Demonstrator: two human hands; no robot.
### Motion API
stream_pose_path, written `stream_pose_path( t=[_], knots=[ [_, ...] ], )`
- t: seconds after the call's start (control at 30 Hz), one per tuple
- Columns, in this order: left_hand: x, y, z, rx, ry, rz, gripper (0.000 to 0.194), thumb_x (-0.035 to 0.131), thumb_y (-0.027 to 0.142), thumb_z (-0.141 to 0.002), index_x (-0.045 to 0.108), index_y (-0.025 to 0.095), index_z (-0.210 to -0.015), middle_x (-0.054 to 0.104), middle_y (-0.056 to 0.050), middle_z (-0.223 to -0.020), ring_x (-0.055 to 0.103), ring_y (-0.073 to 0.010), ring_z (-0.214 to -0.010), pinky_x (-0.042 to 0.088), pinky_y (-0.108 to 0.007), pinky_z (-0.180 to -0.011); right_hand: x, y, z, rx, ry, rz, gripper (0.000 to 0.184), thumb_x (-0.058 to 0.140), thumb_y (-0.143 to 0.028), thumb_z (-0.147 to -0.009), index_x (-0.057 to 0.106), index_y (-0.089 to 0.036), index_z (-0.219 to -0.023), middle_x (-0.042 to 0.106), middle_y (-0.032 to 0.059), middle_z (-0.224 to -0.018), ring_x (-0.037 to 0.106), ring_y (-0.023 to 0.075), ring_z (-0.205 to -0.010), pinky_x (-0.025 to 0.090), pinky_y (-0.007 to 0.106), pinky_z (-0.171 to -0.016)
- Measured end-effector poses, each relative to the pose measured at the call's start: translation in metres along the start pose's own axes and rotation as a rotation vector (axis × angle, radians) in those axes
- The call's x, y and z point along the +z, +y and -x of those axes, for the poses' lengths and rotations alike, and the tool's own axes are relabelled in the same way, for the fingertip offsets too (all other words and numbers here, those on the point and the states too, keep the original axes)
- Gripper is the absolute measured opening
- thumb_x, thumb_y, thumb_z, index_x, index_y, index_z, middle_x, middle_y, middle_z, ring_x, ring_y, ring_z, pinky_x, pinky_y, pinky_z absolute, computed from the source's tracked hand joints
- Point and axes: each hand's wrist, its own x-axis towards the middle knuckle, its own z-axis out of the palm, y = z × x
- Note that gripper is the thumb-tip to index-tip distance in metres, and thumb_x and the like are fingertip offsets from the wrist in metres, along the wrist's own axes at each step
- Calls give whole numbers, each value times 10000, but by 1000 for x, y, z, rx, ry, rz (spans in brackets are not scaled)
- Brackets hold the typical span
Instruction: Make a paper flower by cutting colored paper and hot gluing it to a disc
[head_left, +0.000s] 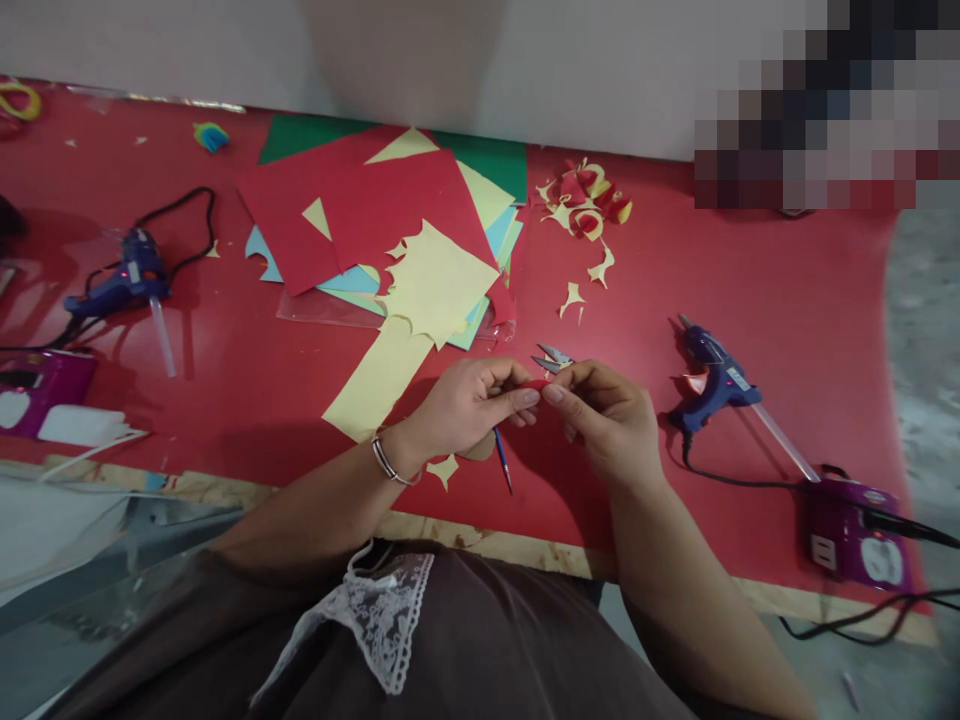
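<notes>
Between my two hands is a small red paper piece (535,384), mostly covered by the fingertips. My left hand (480,402) pinches its left end between thumb and forefinger, and my right hand (606,412) pinches the right end. Just beyond the fingers lie scissors (553,356), only their blades showing. Under my left hand are a thin blue stick-like tool (503,462) and a brownish flat piece (478,447), partly hidden. A cut yellow sheet (439,285) rests past my left hand, overlapping a yellow strip (375,380).
Red, green and blue sheets (405,190) are stacked at the back. Right of them lie curled red and yellow pieces (589,200) and scraps. Blue glue guns stand at left (131,270) and right (712,370), with cords and purple power boxes (859,535) near the table edge.
</notes>
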Motion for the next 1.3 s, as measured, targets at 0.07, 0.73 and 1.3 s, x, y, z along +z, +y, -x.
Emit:
stream_pose_path(
  t=[0.07, 0.73, 1.3],
  knots=[
    [0, 2, 0, 6, -13, 7, 220, 757, 366, -974, 679, 170, -912, 769, -43, -805, 771, -152, -764, 617, -266, -729, -1, 1, 0, 17, -8, -23, 420, 906, -575, -839, 713, -204, -802, 577, -55, -565, 421, 69, -402, 336, 239, -395],
    [-8, 11, 1, -49, -144, -22, 258, 817, 375, -931, 743, 159, -810, 775, -41, -759, 713, -123, -697, 560, -227, -659, -2, 1, 1, 121, -62, -181, 376, 940, -503, -821, 724, -198, -783, 547, -66, -562, 370, 48, -390, 281, 236, -384],
    [-1, 3, -2, 60, 7, -339, 251, 709, 317, -983, 614, 193, -786, 676, 4, -707, 619, -119, -673, 463, -266, -646, -1, 1, -3, 121, -70, -104, 441, 916, -594, -815, 705, -208, -798, 573, -55, -619, 401, 61, -405, 316, 242, -383]
  ],
)
